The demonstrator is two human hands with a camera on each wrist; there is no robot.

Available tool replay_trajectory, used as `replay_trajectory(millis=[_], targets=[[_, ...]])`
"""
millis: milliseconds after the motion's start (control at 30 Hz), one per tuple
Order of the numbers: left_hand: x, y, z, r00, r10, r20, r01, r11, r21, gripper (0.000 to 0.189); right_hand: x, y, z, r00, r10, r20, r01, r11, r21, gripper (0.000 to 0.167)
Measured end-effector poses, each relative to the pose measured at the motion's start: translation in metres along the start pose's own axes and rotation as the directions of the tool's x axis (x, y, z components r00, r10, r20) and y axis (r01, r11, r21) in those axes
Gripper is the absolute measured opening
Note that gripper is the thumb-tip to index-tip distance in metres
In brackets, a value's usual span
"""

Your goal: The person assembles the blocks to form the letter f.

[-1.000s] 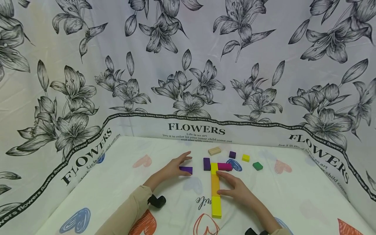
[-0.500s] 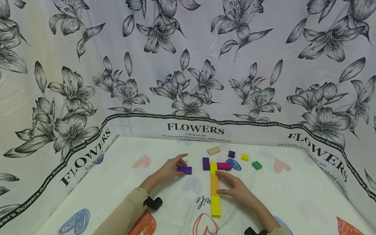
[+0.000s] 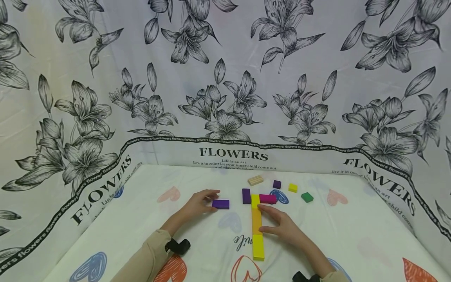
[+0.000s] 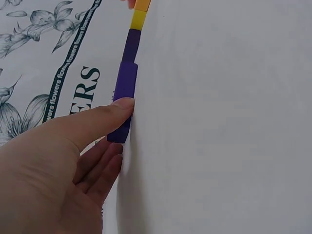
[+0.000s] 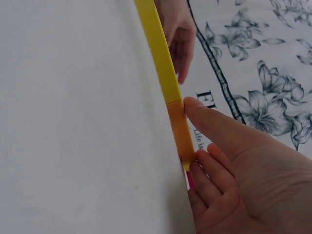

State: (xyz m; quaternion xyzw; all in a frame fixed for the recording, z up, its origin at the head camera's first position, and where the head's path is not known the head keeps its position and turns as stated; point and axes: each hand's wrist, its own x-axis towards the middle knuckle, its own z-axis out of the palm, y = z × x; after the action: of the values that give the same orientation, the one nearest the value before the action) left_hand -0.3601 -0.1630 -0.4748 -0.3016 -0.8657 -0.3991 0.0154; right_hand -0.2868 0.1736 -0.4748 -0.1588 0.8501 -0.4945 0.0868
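Note:
In the head view, a purple block (image 3: 222, 204) lies by itself on the white cloth. My left hand (image 3: 192, 206) is at its left end, fingers spread loosely; in the left wrist view the thumb (image 4: 114, 113) overlaps the block, contact being hard to judge. A column runs toward me: a short yellow block (image 3: 255, 200), an orange block (image 3: 256, 221) and a longer yellow block (image 3: 258, 247). Beside its far end lie a dark purple block (image 3: 246, 196) on the left and a magenta block (image 3: 268, 199) on the right. My right hand (image 3: 285, 227) touches the orange block's right side with thumb and fingertips.
Farther back lie a ribbed wooden piece (image 3: 255, 180), a small dark purple cube (image 3: 277, 184), a small yellow block (image 3: 293, 188) and a green block (image 3: 307, 197). A flower-printed curtain (image 3: 225, 94) rises behind the heart-printed cloth (image 3: 197, 250).
My left hand has drawn back to the left, uncovering more of the purple block, which stays put on the cloth. The right hand keeps its place at the orange block.

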Motion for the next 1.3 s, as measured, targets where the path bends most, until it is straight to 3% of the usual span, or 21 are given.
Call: replay_trajectory(millis=[233, 433, 567, 833, 1033, 1300], targets=[[-0.001, 0.001, 0.000, 1.000, -0.021, -0.004, 0.021, 0.998, -0.063, 0.044, -0.001, 0.002, 0.000, 1.000, 0.006, -0.001, -0.006, 1.000, -0.013, 0.073], [0.000, 0.000, 0.000, 0.999, -0.031, -0.018, 0.030, 0.998, -0.060, 0.032, -0.001, 0.003, -0.001, 1.000, 0.001, -0.002, -0.001, 1.000, -0.006, 0.072], [0.000, 0.006, 0.000, 1.000, -0.013, -0.024, 0.011, 0.996, -0.084, 0.031, -0.001, 0.003, -0.001, 1.000, -0.009, 0.003, 0.009, 1.000, -0.005, 0.071], [0.011, 0.009, 0.018, 1.000, 0.015, 0.011, -0.014, 0.993, -0.117, 0.032, 0.001, 0.003, -0.001, 1.000, -0.005, 0.006, 0.005, 1.000, -0.003, 0.071], [0.019, 0.017, 0.030, 0.998, -0.016, 0.064, 0.024, 0.992, -0.122, 0.033, 0.002, 0.003, 0.000, 1.000, -0.003, 0.004, 0.003, 1.000, -0.006, 0.072], [0.028, 0.025, 0.039, 0.997, -0.019, 0.069, 0.026, 0.994, -0.102, 0.032, 0.000, 0.000, 0.000, 1.000, 0.002, 0.001, -0.002, 1.000, -0.010, 0.073]])
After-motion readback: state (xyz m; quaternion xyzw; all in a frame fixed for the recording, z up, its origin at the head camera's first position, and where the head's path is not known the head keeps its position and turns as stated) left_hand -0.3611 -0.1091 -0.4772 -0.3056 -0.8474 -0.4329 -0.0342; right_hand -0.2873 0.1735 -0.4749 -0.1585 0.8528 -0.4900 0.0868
